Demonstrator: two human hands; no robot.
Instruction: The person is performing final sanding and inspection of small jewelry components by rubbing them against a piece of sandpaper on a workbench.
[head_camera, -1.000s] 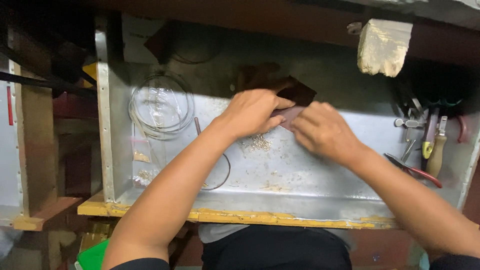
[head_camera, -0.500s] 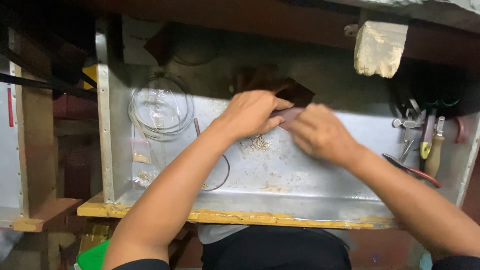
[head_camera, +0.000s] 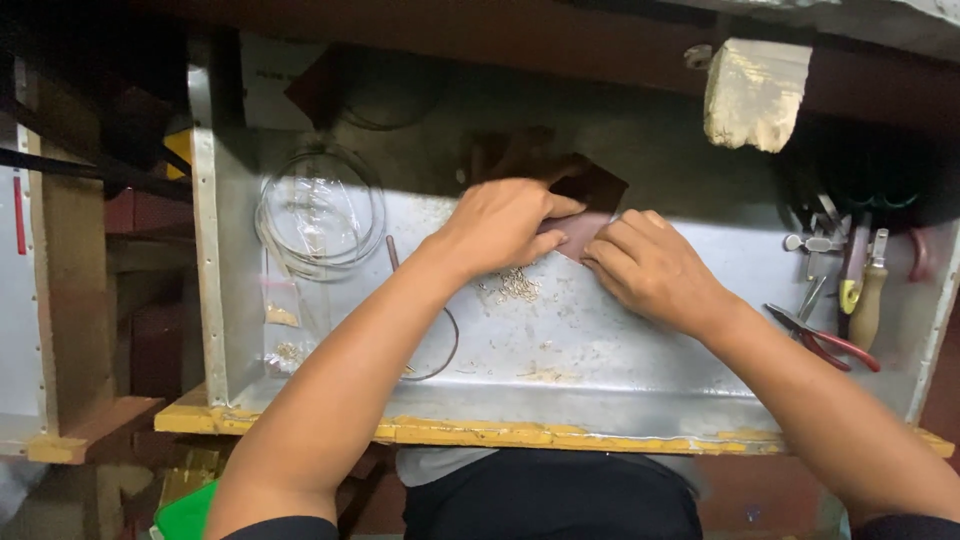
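Both hands on a small brown sheet at the back of the metal tray (head_camera: 600, 400)

Left to right I see wire coils (head_camera: 320, 215), then my left hand (head_camera: 500, 225) pinching the brown sheet (head_camera: 585, 215) by its left edge — it tilts up and away from my right hand (head_camera: 650, 270), whose curled fingers press its lower right corner; pliers (head_camera: 825, 340) lie far right.

Small clear plastic packets (head_camera: 281, 300) at the tray's left end, one above another, pale bits inside
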